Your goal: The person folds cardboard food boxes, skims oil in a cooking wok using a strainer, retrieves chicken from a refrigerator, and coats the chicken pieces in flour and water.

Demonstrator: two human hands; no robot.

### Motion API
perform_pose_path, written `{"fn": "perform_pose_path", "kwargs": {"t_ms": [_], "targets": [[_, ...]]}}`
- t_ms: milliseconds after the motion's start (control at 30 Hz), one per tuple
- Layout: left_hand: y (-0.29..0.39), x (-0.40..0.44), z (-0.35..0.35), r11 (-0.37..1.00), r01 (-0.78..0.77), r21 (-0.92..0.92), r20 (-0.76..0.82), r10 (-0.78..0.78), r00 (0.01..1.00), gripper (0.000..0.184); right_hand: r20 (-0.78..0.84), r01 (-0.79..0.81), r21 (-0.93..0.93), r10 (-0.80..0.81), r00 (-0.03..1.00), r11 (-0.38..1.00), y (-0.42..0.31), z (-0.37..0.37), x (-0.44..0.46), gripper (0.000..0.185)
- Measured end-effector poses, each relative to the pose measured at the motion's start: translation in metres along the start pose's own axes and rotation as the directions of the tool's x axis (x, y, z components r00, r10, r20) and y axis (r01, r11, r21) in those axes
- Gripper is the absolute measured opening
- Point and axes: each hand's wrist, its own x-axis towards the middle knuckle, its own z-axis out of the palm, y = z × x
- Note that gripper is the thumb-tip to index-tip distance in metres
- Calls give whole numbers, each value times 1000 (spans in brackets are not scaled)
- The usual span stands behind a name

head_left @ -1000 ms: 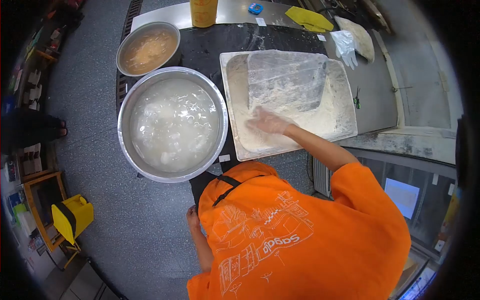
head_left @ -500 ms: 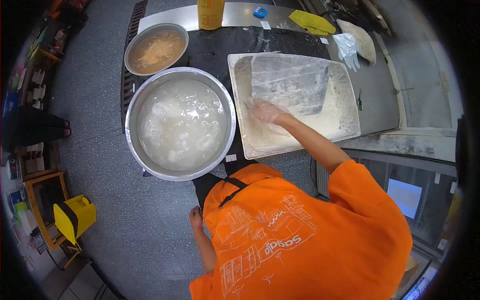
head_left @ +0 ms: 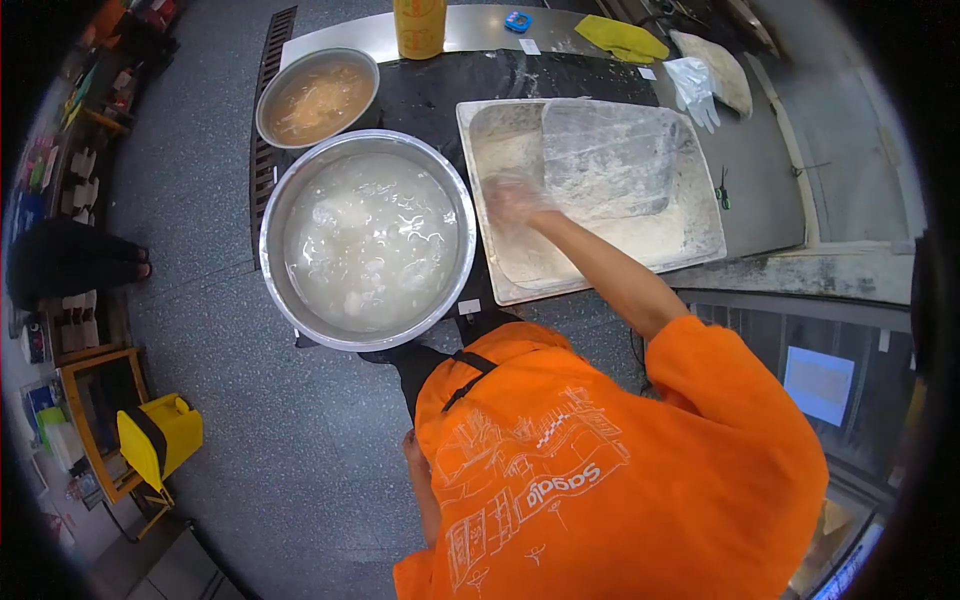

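Observation:
My right hand [head_left: 512,198], in a clear plastic glove and smeared by motion, is inside the left part of a white rectangular tray [head_left: 505,292]. Pale flour-like powder [head_left: 640,238] coats the tray's floor. A translucent, powder-dusted plastic sheet [head_left: 610,160] lies in the tray to the right of this hand, apart from it. Just left of the tray stands a large metal bowl [head_left: 268,250] of cloudy liquid with pale lumps. My left hand [head_left: 413,450] hangs low beside the orange shirt, partly covered by it, its fingers hard to make out.
Behind the large bowl is a smaller metal bowl [head_left: 372,108] with brownish liquid. Along the back are a yellow container [head_left: 420,28], a blue timer [head_left: 517,21], a yellow cloth [head_left: 622,38] and a white glove [head_left: 692,88]. A person [head_left: 70,258] stands at far left, near a yellow bin [head_left: 160,440].
The plastic sheet has shifted right within the tray, uncovering powder at left. My right hand has moved slightly left and up and is now blurred. My left hand has slipped partly behind the shirt.

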Motion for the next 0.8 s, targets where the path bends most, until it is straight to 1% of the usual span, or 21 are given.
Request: {"fn": "perform_pose_path", "kwargs": {"t_ms": [33,67,100,133,167,200,233,267,300,333,400,433,467,500,533,600,633,667,733,767,800], "targets": [[1,1,-5,1000,-4,11,3,3,1000,32,243,102,-96,-76,967,990,6,9,4,46],[8,3,-7,995,-80,57,-7,81,997,31,476,225,-163,-123,871,961,10,14,7,47],[22,2,-5,983,-153,98,-12,155,988,29,472,221,-163,-121,873,961,6,5,-5,47],[37,0,-4,983,-158,98,-11,159,987,29,443,220,-39,-181,878,975,5,-5,-26,50],[65,-12,2,978,-80,192,-82,98,992,27,410,227,84,-241,880,970,3,-12,-43,55],[79,-20,7,963,7,271,-163,39,986,25,413,239,80,-250,876,968,9,-7,-49,55],[71,-13,7,966,10,260,-171,36,985,25,347,134,14,-131,929,991,18,3,-52,60],[54,2,2,996,14,85,-176,1,984,25,268,18,-40,-7,963,999,22,12,-57,68],[51,7,2,996,16,-85,-169,-30,985,24,412,-75,-14,74,908,997,6,8,-64,80],[48,10,3,997,15,-79,-167,-29,986,24,410,-80,-11,77,909,997,5,14,-60,80],[48,9,11,995,39,90,-133,-27,991,25,391,32,25,-39,920,999,7,22,-57,80],[48,7,15,995,39,95,-129,-27,991,25,415,-37,70,4,910,997,11,22,-55,78],[43,8,17,994,-40,103,-77,48,996,26,413,-38,70,6,911,997,17,20,-57,78],[38,11,17,987,-118,105,-26,122,992,27,318,43,95,-71,946,995,23,18,-59,74],[34,14,16,988,-115,107,-27,118,993,27,221,124,112,-146,964,986,28,19,-62,70],[34,16,15,968,-46,246,21,42,999,29,231,71,77,-87,969,995,27,8,-62,66],[32,15,16,969,-40,245,21,36,999,29,230,23,39,-31,973,999,23,0,-62,63],[30,16,16,976,-48,211,11,46,999,29,234,23,38,-32,972,999,13,-14,-63,63],[33,12,21,984,-54,171,-4,56,998,29,295,-109,-97,133,946,989,-8,-40,-63,59],[37,6,23,987,-13,162,-65,24,998,29,300,-105,-97,130,945,990,-7,-39,-63,59],[46,-1,25,988,28,153,-125,-9,992,30,254,-8,-82,29,967,997,-5,-38,-64,56]]}}
